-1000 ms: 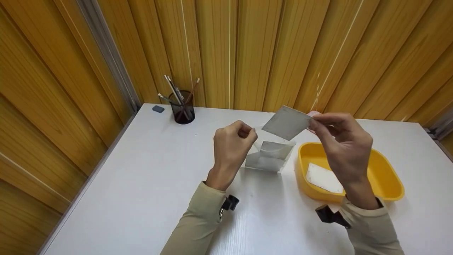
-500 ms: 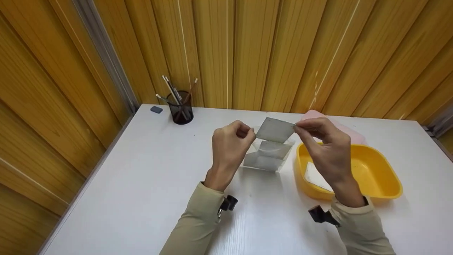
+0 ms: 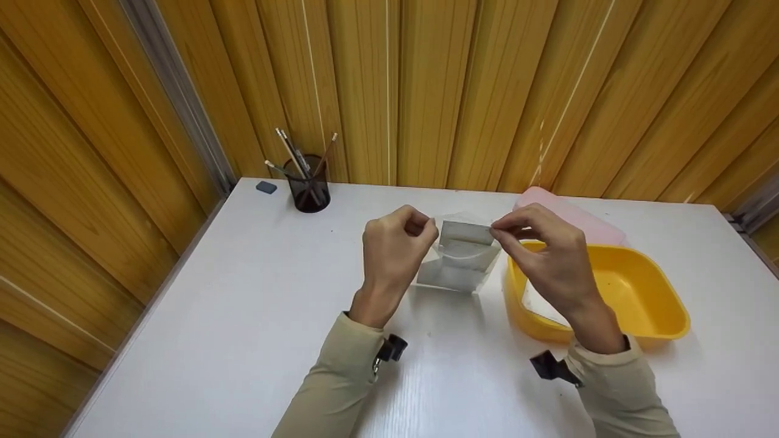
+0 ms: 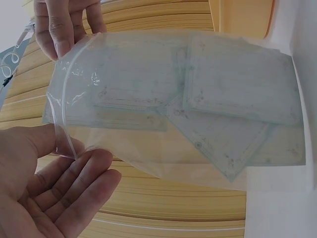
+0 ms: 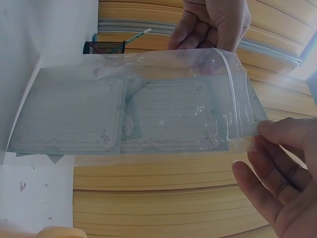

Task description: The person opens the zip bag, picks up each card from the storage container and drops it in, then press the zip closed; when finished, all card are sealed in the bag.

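**Thin card (image 3: 465, 233) in the mouth of a limp clear bag (image 3: 457, 264)**

Your left hand (image 3: 397, 243) pinches the bag's lip at its left edge. Your right hand (image 3: 548, 252) pinches the card by a corner at the bag's mouth; whether those fingers also catch the lip, I cannot tell. The card is partly inside, its outer end sticking out past the zip (image 4: 65, 99). Inner cards (image 4: 242, 82) overlap unevenly lower in the bag. The tub (image 3: 630, 304) sits right of the bag with a spare card (image 3: 541, 307) in it; the pen cup (image 3: 309, 194) stands beyond the bag, to its left.

By its look, the card should be light and fairly stiff but easily creased at corners, so hold it lightly by an edge. The bag seems soft and slippery, and its film may cling or fold inward; grip it by the lip, near the zip, where it is probably firmest.
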### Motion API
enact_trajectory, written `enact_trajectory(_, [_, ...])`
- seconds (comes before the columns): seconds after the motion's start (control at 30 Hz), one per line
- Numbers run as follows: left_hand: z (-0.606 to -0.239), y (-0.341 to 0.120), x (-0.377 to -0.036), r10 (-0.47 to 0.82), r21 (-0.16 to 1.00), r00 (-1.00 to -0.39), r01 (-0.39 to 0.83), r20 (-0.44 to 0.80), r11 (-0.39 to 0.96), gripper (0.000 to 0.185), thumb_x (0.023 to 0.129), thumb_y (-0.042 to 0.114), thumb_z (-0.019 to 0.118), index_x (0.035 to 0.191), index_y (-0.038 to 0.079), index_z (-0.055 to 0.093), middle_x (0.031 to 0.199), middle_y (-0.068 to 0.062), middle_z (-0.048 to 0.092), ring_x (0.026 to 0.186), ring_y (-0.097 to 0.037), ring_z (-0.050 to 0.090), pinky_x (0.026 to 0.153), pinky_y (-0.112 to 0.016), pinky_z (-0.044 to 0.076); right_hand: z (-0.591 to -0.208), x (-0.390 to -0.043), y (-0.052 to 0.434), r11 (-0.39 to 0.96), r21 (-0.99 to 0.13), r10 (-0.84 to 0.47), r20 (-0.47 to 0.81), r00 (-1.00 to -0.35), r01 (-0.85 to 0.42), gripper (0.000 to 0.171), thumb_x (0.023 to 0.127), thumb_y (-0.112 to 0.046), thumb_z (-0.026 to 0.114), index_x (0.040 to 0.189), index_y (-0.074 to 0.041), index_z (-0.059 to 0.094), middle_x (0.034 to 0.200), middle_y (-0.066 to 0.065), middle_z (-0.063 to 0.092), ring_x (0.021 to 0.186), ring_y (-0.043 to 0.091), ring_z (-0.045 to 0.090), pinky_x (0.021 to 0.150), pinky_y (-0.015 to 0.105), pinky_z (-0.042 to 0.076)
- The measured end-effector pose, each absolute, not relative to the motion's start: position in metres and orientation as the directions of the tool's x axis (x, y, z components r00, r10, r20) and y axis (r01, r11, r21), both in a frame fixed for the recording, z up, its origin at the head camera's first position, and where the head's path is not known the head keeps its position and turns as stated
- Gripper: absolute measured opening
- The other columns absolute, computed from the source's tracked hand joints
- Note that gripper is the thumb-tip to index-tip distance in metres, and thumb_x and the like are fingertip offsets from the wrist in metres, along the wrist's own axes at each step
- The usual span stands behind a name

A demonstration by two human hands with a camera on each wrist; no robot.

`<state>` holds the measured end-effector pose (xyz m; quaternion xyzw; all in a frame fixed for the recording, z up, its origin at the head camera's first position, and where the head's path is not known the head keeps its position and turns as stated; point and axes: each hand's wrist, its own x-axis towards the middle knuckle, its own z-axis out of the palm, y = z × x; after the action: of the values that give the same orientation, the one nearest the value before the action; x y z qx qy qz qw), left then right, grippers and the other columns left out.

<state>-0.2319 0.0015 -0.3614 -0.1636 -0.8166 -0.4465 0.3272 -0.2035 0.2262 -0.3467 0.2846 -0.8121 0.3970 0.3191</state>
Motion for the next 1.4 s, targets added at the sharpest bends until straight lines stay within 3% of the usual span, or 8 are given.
enact_trajectory(0.6, [-0.362,0.001,-0.231,-0.029,0.622,-0.719,0.579,0.694,0.527,0.01,0.088,0.002,0.077,0.079,0.004,0.077,0.069,-0.003,0.073,0.06,-0.012,0.068,0.059,-0.025,0.055,-0.343,-0.2,0.228,0.555,-0.527,-0.28,0.611,-0.741,-0.644,0.018,0.086,0.007,0.084,0.094,-0.008,0.079,0.094,-0.007,0.07,0.08,0.013,0.064,0.079,0.015,0.055])
enact_trajectory(1.03, [-0.36,0.001,-0.231,-0.022,0.622,-0.726,0.573,0.687,0.534,0.011,0.089,0.003,0.077,0.078,0.004,0.076,0.069,-0.003,0.073,0.06,-0.012,0.067,0.059,-0.024,0.054,-0.336,-0.194,0.232,0.548,-0.503,-0.32,0.612,-0.723,-0.668,0.015,0.088,0.006,0.083,0.096,-0.006,0.079,0.096,-0.005,0.071,0.082,0.012,0.068,0.081,0.016,0.056])
enact_trajectory(1.4, [-0.361,0.001,-0.232,-0.014,0.613,-0.72,0.581,0.694,0.536,0.01,0.089,0.002,0.077,0.078,0.004,0.076,0.069,-0.003,0.073,0.06,-0.013,0.068,0.059,-0.024,0.055,-0.33,-0.19,0.254,0.605,-0.504,-0.251,0.614,-0.748,-0.616,0.019,0.088,0.008,0.082,0.103,-0.002,0.078,0.102,0.001,0.075,0.091,0.004,0.068,0.083,0.012,0.053])
